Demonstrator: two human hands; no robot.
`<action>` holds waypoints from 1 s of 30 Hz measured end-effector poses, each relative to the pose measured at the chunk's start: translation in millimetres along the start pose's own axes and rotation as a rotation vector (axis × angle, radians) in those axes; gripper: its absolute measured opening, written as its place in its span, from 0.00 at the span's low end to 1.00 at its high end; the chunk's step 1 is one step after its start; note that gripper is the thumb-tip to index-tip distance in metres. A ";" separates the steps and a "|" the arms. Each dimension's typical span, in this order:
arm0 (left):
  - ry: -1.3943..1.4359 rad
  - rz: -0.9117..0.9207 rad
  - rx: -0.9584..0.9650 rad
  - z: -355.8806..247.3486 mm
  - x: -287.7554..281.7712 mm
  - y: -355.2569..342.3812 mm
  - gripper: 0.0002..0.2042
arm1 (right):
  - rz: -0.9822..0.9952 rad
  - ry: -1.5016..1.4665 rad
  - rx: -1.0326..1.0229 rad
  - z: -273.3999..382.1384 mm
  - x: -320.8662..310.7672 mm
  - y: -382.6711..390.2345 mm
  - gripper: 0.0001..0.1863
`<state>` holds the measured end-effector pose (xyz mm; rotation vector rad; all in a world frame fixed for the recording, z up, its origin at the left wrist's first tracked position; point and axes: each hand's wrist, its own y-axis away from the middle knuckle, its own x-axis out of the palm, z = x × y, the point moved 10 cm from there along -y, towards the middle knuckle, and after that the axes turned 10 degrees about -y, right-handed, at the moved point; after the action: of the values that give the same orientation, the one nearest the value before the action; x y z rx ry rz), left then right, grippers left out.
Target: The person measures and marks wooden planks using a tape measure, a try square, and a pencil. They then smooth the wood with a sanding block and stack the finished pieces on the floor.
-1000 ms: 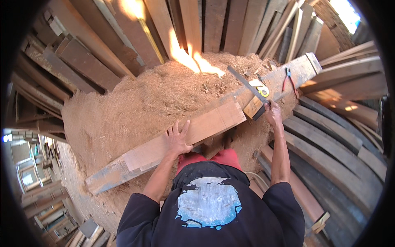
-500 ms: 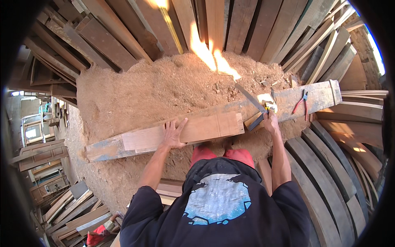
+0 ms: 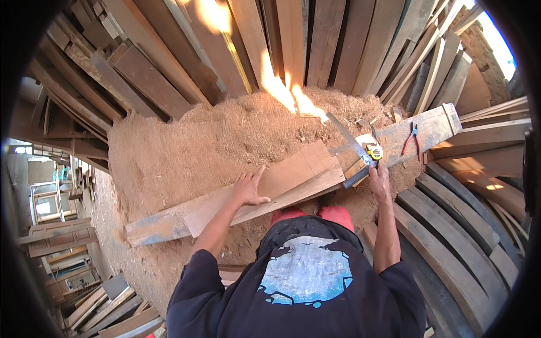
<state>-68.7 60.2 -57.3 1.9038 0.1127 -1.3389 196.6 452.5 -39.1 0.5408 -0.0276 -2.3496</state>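
My left hand (image 3: 248,190) lies with fingers spread on a pale reddish wooden board (image 3: 301,166). That board sits at an angle across a longer, worn plank (image 3: 163,226), its near edge face showing. Beyond the board's right end, my right hand (image 3: 380,179) is closed at the corner of a try square (image 3: 350,141), which has a metal blade and a dark stock. A yellow tape measure (image 3: 374,151) lies just above those fingers. Further right on the plank rest pliers with red handles (image 3: 413,139). What my right fingertips touch underneath is hidden.
Sawdust and shavings (image 3: 169,158) heap up behind the plank. Long boards (image 3: 327,45) lean along the far side, and curved-looking timbers (image 3: 451,242) are stacked at the right. Bright sunlight patches (image 3: 276,84) fall on the sawdust. More planks (image 3: 112,310) lie at lower left.
The board has turned, its right end swinging away from me and its near edge coming into sight. My right hand and the square have shifted slightly right and nearer, uncovering the tape measure.
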 end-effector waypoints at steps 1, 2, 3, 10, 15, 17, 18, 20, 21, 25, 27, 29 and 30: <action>0.065 -0.048 0.069 13.9 5.8 -8.5 0.61 | -0.006 -0.075 0.017 -2.1 6.9 8.7 0.10; 0.134 0.031 0.074 32.7 19.8 -18.8 0.59 | -0.018 -0.151 0.035 -5.0 15.8 18.6 0.10; 0.202 0.115 0.080 50.0 33.4 -28.9 0.57 | -0.031 -0.227 0.055 -6.0 23.7 27.9 0.10; 0.544 0.449 0.060 68.4 80.3 -40.1 0.59 | -0.119 -0.296 0.071 18.8 64.9 70.5 0.11; 0.343 0.294 0.103 42.7 34.6 -14.4 0.51 | -0.172 -0.233 0.030 46.4 70.7 100.6 0.10; 0.170 0.182 0.174 17.4 7.2 6.8 0.48 | -0.174 -0.279 0.085 42.4 80.6 113.5 0.10; 0.049 0.170 0.138 6.3 -7.0 21.3 0.45 | -0.165 -0.289 0.108 45.8 87.9 119.4 0.10; -0.016 0.104 0.133 -6.9 -18.1 38.1 0.43 | -0.175 -0.249 0.069 48.2 101.9 129.1 0.11; -0.046 0.069 0.131 -10.3 -17.8 43.5 0.42 | -0.150 -0.306 0.130 43.8 115.1 134.6 0.12; -0.091 -0.003 0.225 -26.9 -4.5 57.6 0.38 | -0.065 -0.305 0.159 33.9 155.1 148.7 0.12; -0.101 -0.034 0.237 -25.3 2.2 58.3 0.39 | -0.035 -0.319 0.176 34.2 168.2 155.0 0.11; -0.082 -0.033 0.275 -25.4 5.8 56.7 0.40 | -0.082 -0.368 0.202 29.0 170.0 161.2 0.12; -0.058 -0.017 0.306 -23.5 4.0 52.9 0.41 | -0.108 -0.388 0.216 22.3 171.2 164.2 0.12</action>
<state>-23.6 37.5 -28.7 2.1162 -0.1124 -1.4896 181.4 215.2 -54.9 0.1822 -0.4448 -2.5396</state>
